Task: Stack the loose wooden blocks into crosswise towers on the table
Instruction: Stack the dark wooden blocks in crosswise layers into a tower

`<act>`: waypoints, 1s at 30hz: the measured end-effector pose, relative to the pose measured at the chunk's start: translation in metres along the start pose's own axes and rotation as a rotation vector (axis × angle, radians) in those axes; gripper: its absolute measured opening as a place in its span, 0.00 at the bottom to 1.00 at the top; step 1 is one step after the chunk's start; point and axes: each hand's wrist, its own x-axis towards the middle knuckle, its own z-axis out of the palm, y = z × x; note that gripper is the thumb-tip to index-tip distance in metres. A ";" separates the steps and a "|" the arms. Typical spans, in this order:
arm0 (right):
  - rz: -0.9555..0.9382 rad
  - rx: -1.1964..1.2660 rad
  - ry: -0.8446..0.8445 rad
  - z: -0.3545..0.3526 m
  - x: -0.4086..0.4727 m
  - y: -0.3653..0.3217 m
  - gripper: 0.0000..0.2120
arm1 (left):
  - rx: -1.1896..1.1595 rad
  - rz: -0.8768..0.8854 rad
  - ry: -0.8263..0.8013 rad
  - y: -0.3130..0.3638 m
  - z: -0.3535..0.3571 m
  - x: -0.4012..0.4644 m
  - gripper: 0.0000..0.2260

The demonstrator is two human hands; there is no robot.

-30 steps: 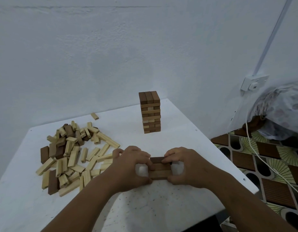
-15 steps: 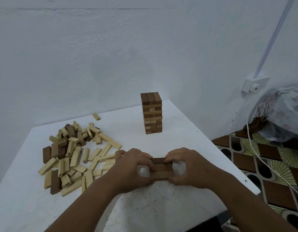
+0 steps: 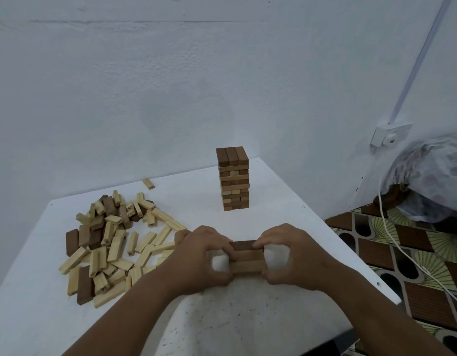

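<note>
Snugly, block row (image 3: 246,258) between both hands' grip

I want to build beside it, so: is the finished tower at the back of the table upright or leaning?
Upright. The tower has straight sides, its layers sit flush, and it stands alone on the table.

A finished tower (image 3: 232,178) of crosswise brown and pale wooden blocks stands upright at the far side of the white worktop (image 3: 37,317). A loose pile of blocks (image 3: 112,242) sprawls at left, one stray block (image 3: 148,183) beyond it. Near the front edge, three brown blocks (image 3: 246,257) lie side by side, flat
</note>
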 end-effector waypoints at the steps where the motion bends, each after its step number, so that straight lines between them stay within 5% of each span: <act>1: -0.002 0.014 0.031 -0.004 0.002 -0.002 0.22 | -0.045 -0.018 0.037 0.002 -0.005 0.001 0.13; 5: 0.029 0.067 0.109 -0.025 0.018 -0.014 0.22 | -0.194 -0.075 0.170 0.011 -0.030 0.007 0.20; 15: -0.021 0.251 0.242 -0.068 0.086 -0.038 0.20 | -0.409 -0.099 0.342 0.016 -0.084 0.051 0.20; 30: -0.058 0.262 0.239 -0.075 0.167 -0.008 0.19 | -0.451 -0.145 0.419 -0.015 -0.084 0.127 0.21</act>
